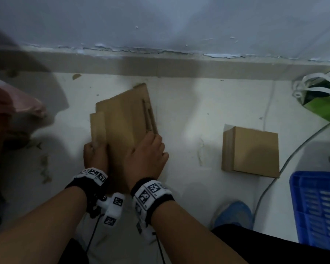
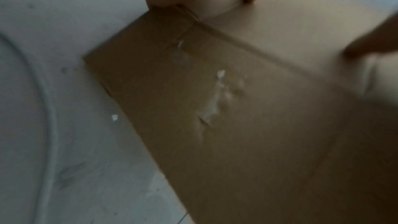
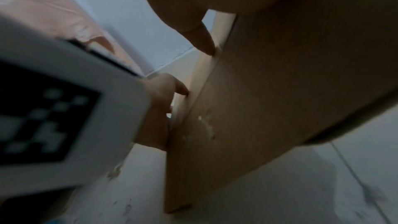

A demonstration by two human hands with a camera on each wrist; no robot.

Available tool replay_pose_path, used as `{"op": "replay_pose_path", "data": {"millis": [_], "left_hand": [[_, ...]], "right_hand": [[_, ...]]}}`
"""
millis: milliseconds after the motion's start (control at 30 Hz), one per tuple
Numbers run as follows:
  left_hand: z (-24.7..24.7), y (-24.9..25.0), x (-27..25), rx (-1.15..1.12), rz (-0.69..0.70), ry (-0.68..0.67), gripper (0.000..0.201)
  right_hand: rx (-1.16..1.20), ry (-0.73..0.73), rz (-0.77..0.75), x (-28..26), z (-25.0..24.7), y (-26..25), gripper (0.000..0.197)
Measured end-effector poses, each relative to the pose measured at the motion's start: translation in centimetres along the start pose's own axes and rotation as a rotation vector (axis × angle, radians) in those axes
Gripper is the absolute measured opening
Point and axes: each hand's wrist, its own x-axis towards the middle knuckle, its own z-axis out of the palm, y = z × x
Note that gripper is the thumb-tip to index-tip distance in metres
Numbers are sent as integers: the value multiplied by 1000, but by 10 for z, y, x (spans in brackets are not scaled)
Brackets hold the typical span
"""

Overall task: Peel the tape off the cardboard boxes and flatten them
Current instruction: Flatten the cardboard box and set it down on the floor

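Observation:
A brown cardboard box [image 1: 122, 119], collapsed nearly flat, is held above the white floor in front of me. My left hand [image 1: 94, 153] grips its left flap [image 1: 98, 128] near the bottom edge. My right hand [image 1: 147, 151] grips the box's lower right side, thumb on the near face. The left wrist view shows the box's panel [image 2: 215, 108] with torn patches of tape residue [image 2: 217, 94]. In the right wrist view the box [image 3: 269, 91] fills the middle, with my right thumb [image 3: 202, 40] and left hand [image 3: 159, 108] on it. A second, closed box [image 1: 252, 152] sits on the floor to the right.
A wall with a grey skirting [image 1: 160, 67] runs behind the boxes. A blue plastic crate [image 1: 318, 210] stands at the right, a green bag [image 1: 320, 98] beyond it, with a cable [image 1: 286, 164] across the floor. A pink bag [image 1: 11, 100] lies left. My blue shoe [image 1: 232, 214] is near.

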Motion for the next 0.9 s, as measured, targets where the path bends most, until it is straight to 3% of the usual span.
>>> {"op": "replay_pose_path", "data": {"millis": [167, 300, 467, 533, 633, 733, 833, 900], "left_hand": [[16, 10, -16, 287, 109, -55, 37], [35, 17, -24, 407, 272, -88, 57], [49, 25, -26, 459, 422, -101, 86], [48, 26, -29, 533, 476, -85, 93], [46, 22, -37, 724, 675, -31, 79], [48, 19, -40, 848, 910, 39, 36], [52, 20, -47, 957, 1045, -16, 20], [54, 18, -52, 1004, 1138, -105, 20]], "right_hand": [[24, -146, 354, 26, 1, 57, 55], [87, 3, 328, 37, 4, 83, 51], [460, 53, 334, 60, 2, 91, 64], [561, 148, 310, 67, -5, 98, 60], [483, 392, 296, 74, -26, 121, 56], [256, 566, 351, 84, -53, 161, 74], [16, 515, 486, 92, -78, 207, 97], [-82, 473, 535, 93, -92, 237, 101]]}}
